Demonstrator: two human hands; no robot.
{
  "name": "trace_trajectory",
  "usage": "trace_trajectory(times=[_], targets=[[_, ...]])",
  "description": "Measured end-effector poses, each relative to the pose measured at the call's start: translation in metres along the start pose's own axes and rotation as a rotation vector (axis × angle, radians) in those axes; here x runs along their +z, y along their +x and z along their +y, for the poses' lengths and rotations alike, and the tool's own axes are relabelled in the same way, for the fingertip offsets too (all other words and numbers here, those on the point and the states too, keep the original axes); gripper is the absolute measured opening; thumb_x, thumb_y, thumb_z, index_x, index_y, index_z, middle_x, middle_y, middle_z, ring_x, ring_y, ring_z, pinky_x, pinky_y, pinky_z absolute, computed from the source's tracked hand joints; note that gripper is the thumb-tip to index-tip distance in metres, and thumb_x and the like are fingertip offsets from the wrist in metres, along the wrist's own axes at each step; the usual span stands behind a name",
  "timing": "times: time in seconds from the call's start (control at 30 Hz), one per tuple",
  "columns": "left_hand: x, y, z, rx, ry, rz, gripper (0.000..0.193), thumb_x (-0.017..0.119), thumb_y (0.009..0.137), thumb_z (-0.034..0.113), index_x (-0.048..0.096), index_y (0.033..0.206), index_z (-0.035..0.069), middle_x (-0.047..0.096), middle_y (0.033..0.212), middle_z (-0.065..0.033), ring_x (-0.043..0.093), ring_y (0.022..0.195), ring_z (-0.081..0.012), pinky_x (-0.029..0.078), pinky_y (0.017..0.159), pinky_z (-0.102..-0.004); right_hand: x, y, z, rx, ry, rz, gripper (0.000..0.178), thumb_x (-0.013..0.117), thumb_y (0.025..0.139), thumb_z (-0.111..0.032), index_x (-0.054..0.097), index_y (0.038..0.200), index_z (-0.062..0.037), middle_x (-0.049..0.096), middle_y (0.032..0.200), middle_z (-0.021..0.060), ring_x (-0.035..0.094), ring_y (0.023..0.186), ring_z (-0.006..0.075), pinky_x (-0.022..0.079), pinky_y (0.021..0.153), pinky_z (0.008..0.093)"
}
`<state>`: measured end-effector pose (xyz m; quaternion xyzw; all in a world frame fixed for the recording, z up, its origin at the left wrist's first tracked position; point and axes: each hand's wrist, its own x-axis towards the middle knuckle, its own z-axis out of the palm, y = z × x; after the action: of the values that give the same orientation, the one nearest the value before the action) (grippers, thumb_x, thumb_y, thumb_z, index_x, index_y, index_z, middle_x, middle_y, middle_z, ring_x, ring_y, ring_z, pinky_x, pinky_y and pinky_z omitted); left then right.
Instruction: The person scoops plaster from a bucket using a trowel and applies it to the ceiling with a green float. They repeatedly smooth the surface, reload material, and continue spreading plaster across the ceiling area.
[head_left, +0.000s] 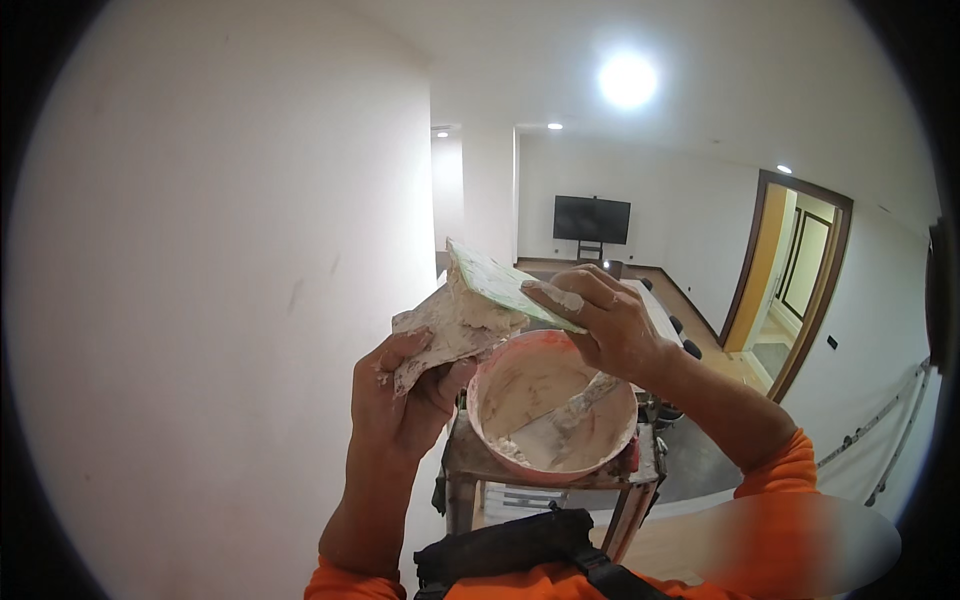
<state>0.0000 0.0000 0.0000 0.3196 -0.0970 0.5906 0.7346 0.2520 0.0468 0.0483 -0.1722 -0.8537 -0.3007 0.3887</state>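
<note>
- Left hand (405,385) clenched under a putty-caked board (450,325), tilted just above the pink bowl (552,405), so drips fall in.
- Right hand (610,320) grasps a greenish scraper (500,282) against the board's upper edge.
- Bowl rests on a stand (550,480), beside the white wall (220,300).

Scraper blade (560,425) half under putty
</note>
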Motion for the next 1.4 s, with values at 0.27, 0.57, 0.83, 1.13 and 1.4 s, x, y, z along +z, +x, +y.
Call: trace_trajectory(times=[0.27, 0.57, 0.83, 1.13, 1.4], targets=[[-0.006, -0.010, 0.025, 0.190, 0.259, 0.242, 0.034, 0.055, 0.091, 0.010, 0.052, 0.118, -0.011, 0.059, 0.111, -0.0209, 0.063, 0.098, -0.0234, 0.063, 0.075, -0.0266, -0.023, -0.025, 0.020, -0.163, -0.165, -0.101, 0.050, 0.072, 0.076, 0.001, 0.066, 0.122, -0.0170, 0.061, 0.101, 0.0065, 0.065, 0.090, 0.0237, 0.057, 0.075, 0.0368], [-0.021, 0.034, 0.019, 0.463, 0.783, 0.194, 0.029, 0.063, 0.089, 0.003, 0.056, 0.117, 0.004, 0.063, 0.101, -0.0029, 0.056, 0.079, -0.0070, 0.041, 0.062, -0.0231, -0.065, -0.028, -0.006, 1.197, 1.283, 0.440, 0.034, 0.058, 0.090, -0.019, 0.060, 0.115, 0.0044, 0.067, 0.096, 0.0107, 0.069, 0.080, 0.0196, 0.058, 0.077, 0.0342], [-0.038, 0.036, -0.021, 0.645, 1.139, 0.127, 0.019, 0.058, 0.093, 0.000, 0.056, 0.112, -0.004, 0.063, 0.099, -0.0043, 0.058, 0.085, -0.0100, 0.047, 0.072, -0.0255, -0.006, -0.039, -0.061, 1.468, 1.660, 0.490, 0.031, 0.050, 0.098, -0.018, 0.051, 0.122, 0.0011, 0.062, 0.111, 0.0141, 0.068, 0.092, 0.0224, 0.058, 0.085, 0.0356], [-0.070, 0.036, -0.012, 1.088, 2.162, -0.254, 0.034, 0.070, 0.082, 0.003, 0.065, 0.116, 0.000, 0.065, 0.121, -0.0152, 0.065, 0.107, -0.0263, 0.052, 0.090, -0.0359, 0.004, -0.032, -0.073, 1.337, 1.968, 0.568, 0.031, 0.055, 0.096, -0.014, 0.049, 0.120, 0.0031, 0.062, 0.110, 0.0141, 0.069, 0.097, 0.0248, 0.057, 0.091, 0.0375], [-0.065, 0.056, -0.008, 0.684, 1.630, -0.308, 0.054, 0.078, 0.078, 0.007, 0.060, 0.128, 0.003, 0.062, 0.128, -0.0228, 0.060, 0.122, -0.0344, 0.050, 0.102, -0.0423, 0.002, -0.038, -0.068, 1.377, 1.965, 0.577, 0.035, 0.056, 0.092, -0.012, 0.048, 0.124, 0.0025, 0.061, 0.112, 0.0132, 0.067, 0.100, 0.0245, 0.057, 0.091, 0.0401]])
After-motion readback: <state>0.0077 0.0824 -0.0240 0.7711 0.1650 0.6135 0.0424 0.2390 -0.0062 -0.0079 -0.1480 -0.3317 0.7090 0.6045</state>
